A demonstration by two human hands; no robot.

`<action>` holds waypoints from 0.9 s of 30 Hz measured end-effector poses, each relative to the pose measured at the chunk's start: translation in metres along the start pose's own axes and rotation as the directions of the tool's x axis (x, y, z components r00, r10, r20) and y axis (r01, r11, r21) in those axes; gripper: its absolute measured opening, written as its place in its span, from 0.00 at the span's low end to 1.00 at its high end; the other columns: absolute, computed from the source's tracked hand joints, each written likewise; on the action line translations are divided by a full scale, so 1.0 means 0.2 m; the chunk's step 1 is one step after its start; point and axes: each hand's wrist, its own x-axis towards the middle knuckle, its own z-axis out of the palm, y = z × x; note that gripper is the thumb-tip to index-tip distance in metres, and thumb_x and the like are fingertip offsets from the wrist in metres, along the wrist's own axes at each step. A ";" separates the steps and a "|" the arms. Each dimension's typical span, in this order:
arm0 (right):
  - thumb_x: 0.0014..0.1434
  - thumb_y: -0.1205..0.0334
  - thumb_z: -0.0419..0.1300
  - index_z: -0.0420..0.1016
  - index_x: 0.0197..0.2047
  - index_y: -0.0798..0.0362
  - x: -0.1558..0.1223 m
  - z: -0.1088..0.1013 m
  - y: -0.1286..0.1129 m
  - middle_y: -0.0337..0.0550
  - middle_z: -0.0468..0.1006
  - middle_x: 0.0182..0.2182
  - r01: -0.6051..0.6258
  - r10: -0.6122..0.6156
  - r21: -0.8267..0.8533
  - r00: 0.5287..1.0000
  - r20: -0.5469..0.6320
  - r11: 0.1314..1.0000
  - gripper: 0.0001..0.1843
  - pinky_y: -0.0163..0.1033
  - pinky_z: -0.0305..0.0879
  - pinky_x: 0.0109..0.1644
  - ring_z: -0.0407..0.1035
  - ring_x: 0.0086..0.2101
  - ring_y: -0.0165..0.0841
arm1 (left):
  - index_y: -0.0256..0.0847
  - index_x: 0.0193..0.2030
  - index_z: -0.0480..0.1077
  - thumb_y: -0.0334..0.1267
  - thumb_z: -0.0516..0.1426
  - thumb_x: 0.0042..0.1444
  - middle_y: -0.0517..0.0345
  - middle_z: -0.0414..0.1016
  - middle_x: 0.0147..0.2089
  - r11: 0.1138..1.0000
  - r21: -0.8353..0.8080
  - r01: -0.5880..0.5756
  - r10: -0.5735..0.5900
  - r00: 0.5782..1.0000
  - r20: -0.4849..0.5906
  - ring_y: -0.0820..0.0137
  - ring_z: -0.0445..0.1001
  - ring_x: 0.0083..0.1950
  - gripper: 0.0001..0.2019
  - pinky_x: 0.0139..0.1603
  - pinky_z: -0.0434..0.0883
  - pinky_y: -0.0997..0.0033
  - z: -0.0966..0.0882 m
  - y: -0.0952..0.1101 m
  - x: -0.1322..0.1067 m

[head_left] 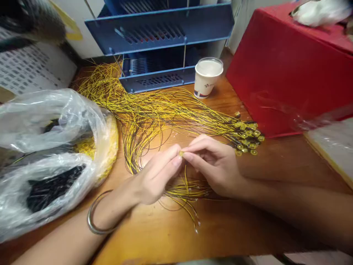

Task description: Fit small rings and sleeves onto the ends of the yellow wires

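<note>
Over the middle of the wooden table, my left hand [158,171] and my right hand [217,162] meet fingertip to fingertip. Between them they pinch a small yellow connector [181,154], mostly covered by my fingers. Beneath the hands lies a loose bunch of yellow and black wires [187,189], with bare-looking ends toward the front. A larger spread of yellow and black wires [165,106] runs behind the hands. Its right end carries a cluster of small yellow connectors [248,134], just beyond my right hand.
Plastic bags [93,92] at left hold black parts [55,187] and yellow pieces [85,147]. A paper cup [208,79] stands behind the wires, beside blue slotted trays [162,35]. A large red box [292,70] borders the table [154,239] at right.
</note>
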 end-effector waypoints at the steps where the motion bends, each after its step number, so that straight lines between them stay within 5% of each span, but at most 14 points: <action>1: 0.59 0.69 0.64 0.78 0.37 0.55 0.00 0.00 0.00 0.42 0.74 0.29 0.002 -0.002 0.002 1.000 0.000 1.000 0.02 0.34 0.62 0.27 0.68 0.30 0.28 | 0.39 0.32 0.55 0.46 0.43 0.71 0.65 0.53 0.29 1.000 -0.001 0.000 0.000 1.000 0.000 0.77 0.52 0.28 0.18 0.30 0.55 0.71 0.00 0.00 0.00; 27: 0.59 0.70 0.65 0.79 0.36 0.53 0.01 -0.01 0.01 0.40 0.76 0.29 0.011 -0.011 -0.009 1.000 0.002 1.000 0.03 0.35 0.65 0.33 0.69 0.33 0.29 | 0.39 0.30 0.54 0.46 0.44 0.71 0.66 0.52 0.25 0.999 -0.048 -0.023 0.021 0.999 -0.034 0.77 0.50 0.25 0.18 0.26 0.52 0.71 0.02 -0.01 0.02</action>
